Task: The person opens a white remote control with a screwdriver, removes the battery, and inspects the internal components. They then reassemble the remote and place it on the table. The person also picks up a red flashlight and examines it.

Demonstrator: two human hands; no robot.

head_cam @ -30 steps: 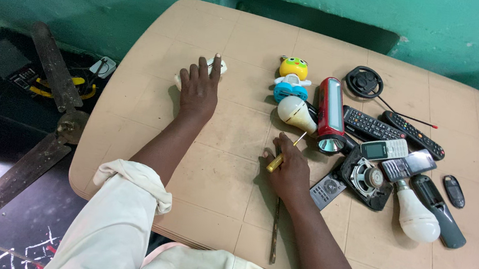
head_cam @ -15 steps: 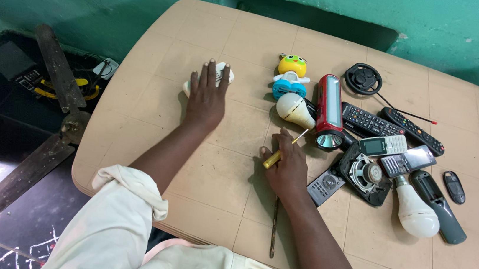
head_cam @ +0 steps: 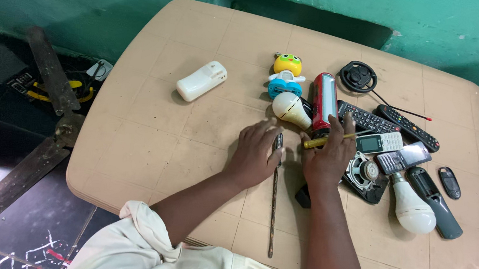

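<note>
Resting flat with fingers spread, our left hand (head_cam: 255, 157) touches the thin rod (head_cam: 273, 203); our right hand (head_cam: 327, 155) pinches a yellow screwdriver (head_cam: 325, 140) — crowding the bulb (head_cam: 291, 110), we risk rolling it off the tabletop (head_cam: 150, 137).

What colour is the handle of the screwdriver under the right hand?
Yellow: the screwdriver handle pokes out beneath the right hand, clearest in the head view.

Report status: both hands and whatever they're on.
Left hand flat on table, fingertips at small dark object. Right hand on yellow-handled screwdriver. Bulb, red lamp close ahead.
</note>
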